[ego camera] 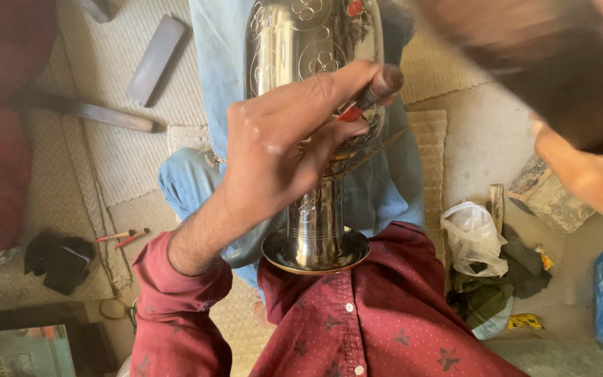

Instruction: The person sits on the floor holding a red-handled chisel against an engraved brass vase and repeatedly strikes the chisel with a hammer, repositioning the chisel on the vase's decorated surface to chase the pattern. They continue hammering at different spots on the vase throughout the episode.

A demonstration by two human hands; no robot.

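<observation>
Head view, looking down: an engraved silver metal vase stands upright on the person's lap, its round foot against the dark red shirt, with jeans-clad legs crossed beneath it on the woven floor mat. Left hand is closed around a small wooden-handled tool pressed against the vase's side; the right hand is a blur at the right edge, well apart from the vase, and I cannot tell its grip. Open floor is scarce: metal bars lie left, plastic bags and scraps crowd the right.
</observation>
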